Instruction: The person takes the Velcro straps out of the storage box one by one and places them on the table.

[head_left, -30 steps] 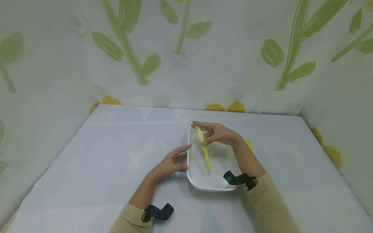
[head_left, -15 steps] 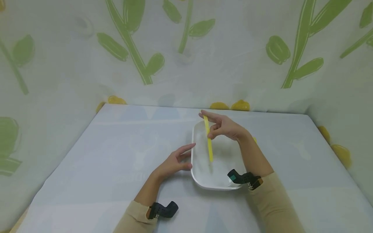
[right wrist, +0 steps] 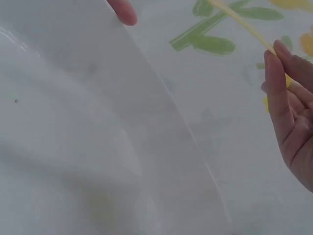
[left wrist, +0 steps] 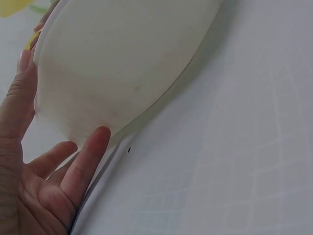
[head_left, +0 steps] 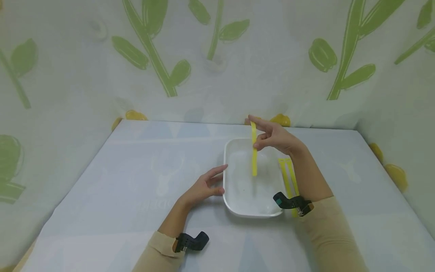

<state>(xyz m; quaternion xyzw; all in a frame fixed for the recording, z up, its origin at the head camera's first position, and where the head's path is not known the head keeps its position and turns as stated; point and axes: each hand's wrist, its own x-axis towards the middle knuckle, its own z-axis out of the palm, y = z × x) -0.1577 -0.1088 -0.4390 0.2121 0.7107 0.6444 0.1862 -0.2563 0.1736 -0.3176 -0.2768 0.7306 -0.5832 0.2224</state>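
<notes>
A white basin [head_left: 239, 211] with rounded corners rests on the table. My left hand [head_left: 202, 189] touches its left wall, fingers spread and fairly straight; in the left wrist view the fingertips are right at the basin's side [left wrist: 122, 63]. My right hand [head_left: 278, 138] pinches a thin yellow strip [head_left: 254, 162] between thumb and fingers, with the index finger stretched along its upper end. The strip hangs nearly upright over the basin's far half. From the right wrist, the strip [right wrist: 244, 24] looks slim and edge-on between the fingertips.
More yellow strips [head_left: 284, 172] lie to the right of the basin, partly covered by my right forearm and its wrist camera [head_left: 289, 201]. The pale table [head_left: 136, 170] ends at a wall cloth [head_left: 265, 68] printed with green plants and yellow flowers.
My right hand has lifted the yellow strip up, away and to the right, and the strip has turned more upright. The left hand stays at the basin's side. More of the strips beside the basin shows.
</notes>
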